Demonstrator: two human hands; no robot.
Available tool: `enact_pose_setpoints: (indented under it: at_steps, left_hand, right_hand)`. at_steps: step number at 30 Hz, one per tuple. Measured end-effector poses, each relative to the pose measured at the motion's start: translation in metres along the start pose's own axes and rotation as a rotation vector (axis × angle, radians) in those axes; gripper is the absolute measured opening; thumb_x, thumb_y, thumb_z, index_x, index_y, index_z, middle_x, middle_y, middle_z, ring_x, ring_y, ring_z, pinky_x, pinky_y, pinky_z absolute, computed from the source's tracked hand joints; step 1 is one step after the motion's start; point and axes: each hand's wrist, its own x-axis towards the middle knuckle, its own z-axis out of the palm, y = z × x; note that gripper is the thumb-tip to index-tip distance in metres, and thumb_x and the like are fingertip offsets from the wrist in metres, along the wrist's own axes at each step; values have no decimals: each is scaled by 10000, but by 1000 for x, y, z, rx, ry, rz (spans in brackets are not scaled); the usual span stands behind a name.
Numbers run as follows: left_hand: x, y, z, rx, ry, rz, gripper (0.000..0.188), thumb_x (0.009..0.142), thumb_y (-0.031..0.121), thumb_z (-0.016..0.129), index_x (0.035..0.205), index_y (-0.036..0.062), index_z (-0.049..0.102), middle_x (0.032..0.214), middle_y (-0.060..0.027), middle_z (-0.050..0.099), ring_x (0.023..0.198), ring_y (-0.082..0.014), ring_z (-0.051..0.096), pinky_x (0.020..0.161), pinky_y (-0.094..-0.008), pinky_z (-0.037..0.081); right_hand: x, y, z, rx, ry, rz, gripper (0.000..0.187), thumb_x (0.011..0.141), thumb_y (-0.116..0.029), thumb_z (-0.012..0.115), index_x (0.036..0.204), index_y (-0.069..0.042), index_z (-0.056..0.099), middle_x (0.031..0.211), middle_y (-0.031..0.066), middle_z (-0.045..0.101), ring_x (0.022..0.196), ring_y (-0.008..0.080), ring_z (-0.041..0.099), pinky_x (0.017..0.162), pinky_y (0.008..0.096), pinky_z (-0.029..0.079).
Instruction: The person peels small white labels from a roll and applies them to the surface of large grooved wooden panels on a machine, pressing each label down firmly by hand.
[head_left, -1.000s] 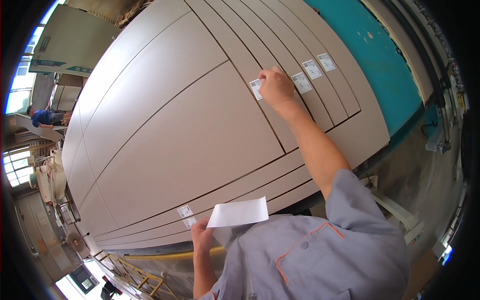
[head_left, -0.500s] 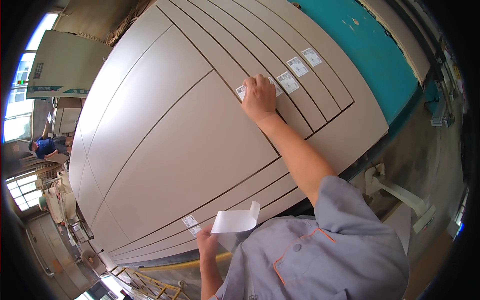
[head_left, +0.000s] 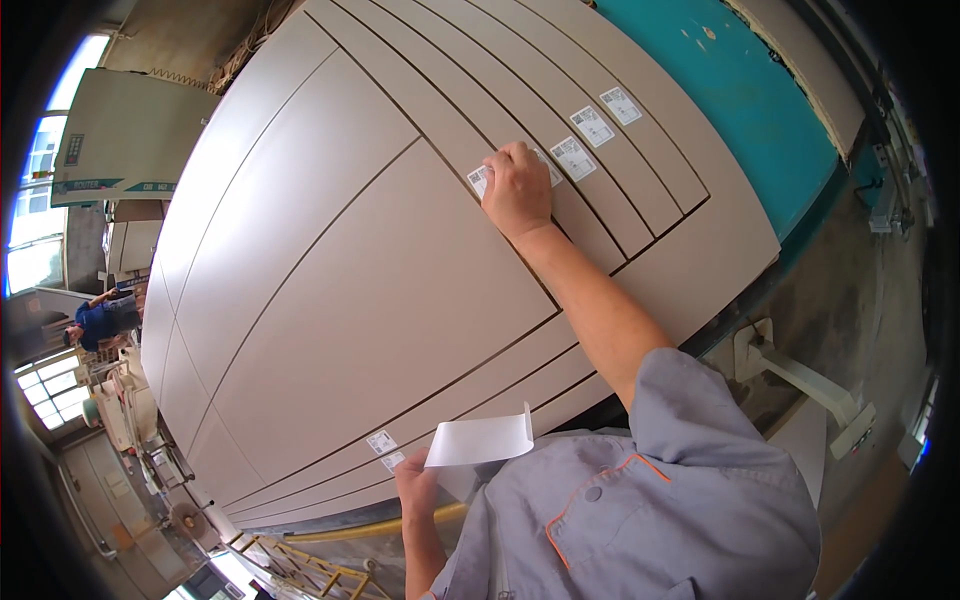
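Note:
A large beige board (head_left: 380,270), cut by dark grooves into panels and narrow strips, lies in front of me. My right hand (head_left: 518,190) is on it with fingers curled and pressed down at a white printed label (head_left: 478,180), partly hidden by the hand. Another label behind my fingers is mostly covered. Farther right, more labels (head_left: 573,159) sit one to a strip. Low and near my body, my left hand (head_left: 415,484) pinches a white sheet of label backing paper (head_left: 482,441), its free end curling up. Beside that hand are two labels (head_left: 381,442) on near strips.
Teal machine surface (head_left: 730,110) shows past the board's right side. A pale metal arm (head_left: 805,385) juts out at the right. At far left, a person in dark blue (head_left: 100,322) stands near machinery. A yellow metal frame (head_left: 310,570) is at the lower left.
The paper in my left hand has straightened somewhat, its curled end moving right. My right hand stays nearly in place on the label. The far person has changed posture.

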Motion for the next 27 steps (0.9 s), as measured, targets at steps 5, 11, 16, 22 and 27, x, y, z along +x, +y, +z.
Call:
enact_pose_setpoints:
  at_steps: [5,11,16,22,27]
  left_hand:
    - [0,-4,-1,-26,12,10,86,827,40,645,799,-18,701,700,18,632,650,-58,538,594,-218,401]
    - [0,-7,-2,38,23,19,84,819,37,641,791,-23,693,687,22,619,642,-62,527,592,-222,400]
    - [-1,-8,-2,21,18,18,86,816,41,642,785,-21,694,681,19,620,629,-66,527,584,-227,402]
    - [-9,0,-3,25,39,-4,118,825,77,646,811,-23,707,702,-4,652,650,-73,555,587,-236,428]
    - [-19,-3,-8,173,65,11,170,809,117,659,896,-18,716,731,-25,680,679,-79,579,609,-259,463]
  right_hand:
    - [5,2,5,-4,2,15,41,767,-65,648,787,-94,627,919,67,557,851,270,572,730,397,453]
    - [7,4,10,-51,-23,15,56,752,-34,603,776,-82,618,895,97,556,835,288,572,720,403,457]
    - [5,3,5,-17,-11,-43,52,758,-29,590,768,-78,606,880,111,554,838,308,564,717,412,452]
    - [5,5,-3,164,24,-121,37,812,-54,598,807,-50,562,888,125,549,866,337,543,766,428,450]
    - [-7,12,-7,365,-43,-51,97,922,-105,537,868,-27,555,895,155,559,877,339,548,781,424,451]
